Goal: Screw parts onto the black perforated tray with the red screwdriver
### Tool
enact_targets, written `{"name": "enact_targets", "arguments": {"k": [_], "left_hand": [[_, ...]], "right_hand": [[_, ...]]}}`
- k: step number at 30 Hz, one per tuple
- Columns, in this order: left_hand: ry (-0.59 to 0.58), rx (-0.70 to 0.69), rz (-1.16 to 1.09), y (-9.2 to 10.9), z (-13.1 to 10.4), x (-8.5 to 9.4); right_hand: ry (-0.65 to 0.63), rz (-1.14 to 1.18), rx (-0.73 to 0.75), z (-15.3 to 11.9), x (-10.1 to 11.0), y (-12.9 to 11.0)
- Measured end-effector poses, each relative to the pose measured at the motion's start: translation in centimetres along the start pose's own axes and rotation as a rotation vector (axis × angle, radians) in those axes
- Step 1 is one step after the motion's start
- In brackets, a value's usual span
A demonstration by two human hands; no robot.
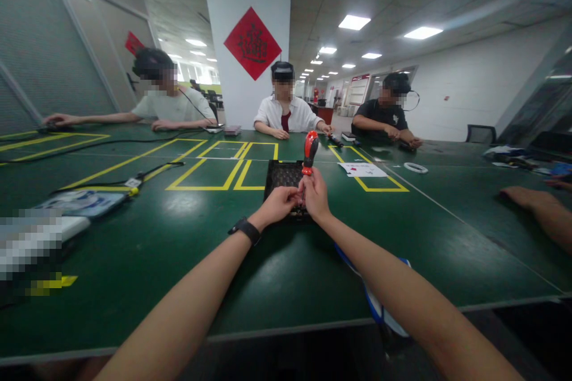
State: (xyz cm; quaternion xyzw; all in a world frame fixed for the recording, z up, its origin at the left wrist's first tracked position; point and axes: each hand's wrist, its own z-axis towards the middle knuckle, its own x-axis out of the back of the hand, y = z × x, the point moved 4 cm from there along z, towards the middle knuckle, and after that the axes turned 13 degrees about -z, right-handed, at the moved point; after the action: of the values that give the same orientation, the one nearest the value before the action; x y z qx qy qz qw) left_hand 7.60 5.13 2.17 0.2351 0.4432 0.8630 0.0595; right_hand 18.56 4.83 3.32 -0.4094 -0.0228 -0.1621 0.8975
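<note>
A screwdriver (310, 152) with a red and black handle stands nearly upright, handle on top. My right hand (316, 193) is closed round its lower part, just under the handle. Beneath both hands lies a black open case (277, 174) with a patterned dark inside, flat on the green table. My left hand (280, 205), with a black band on the wrist, has its fingertips pinched together by the screwdriver's shaft, over the near part of the case. What those fingertips hold is hidden, as is the screwdriver's tip.
Yellow tape outlines mark the green table (179, 250). A printed sheet (361, 170) and a white ring (415, 168) lie to the right. At left are a flat pouch (84, 202) and cables. Three people sit opposite; another person's hand (521, 196) rests at right.
</note>
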Motion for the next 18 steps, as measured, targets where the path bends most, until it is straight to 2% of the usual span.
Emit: {"name": "enact_targets", "arguments": {"k": [8, 18], "left_hand": [[-0.019, 0.058, -0.102, -0.77, 0.06, -0.27], [-0.037, -0.002, 0.059, -0.23, -0.07, -0.02]], "right_hand": [[0.101, 0.098, 0.031, 0.33, 0.2, -0.4], [-0.018, 0.073, -0.079, 0.3, 0.06, -0.12]]}}
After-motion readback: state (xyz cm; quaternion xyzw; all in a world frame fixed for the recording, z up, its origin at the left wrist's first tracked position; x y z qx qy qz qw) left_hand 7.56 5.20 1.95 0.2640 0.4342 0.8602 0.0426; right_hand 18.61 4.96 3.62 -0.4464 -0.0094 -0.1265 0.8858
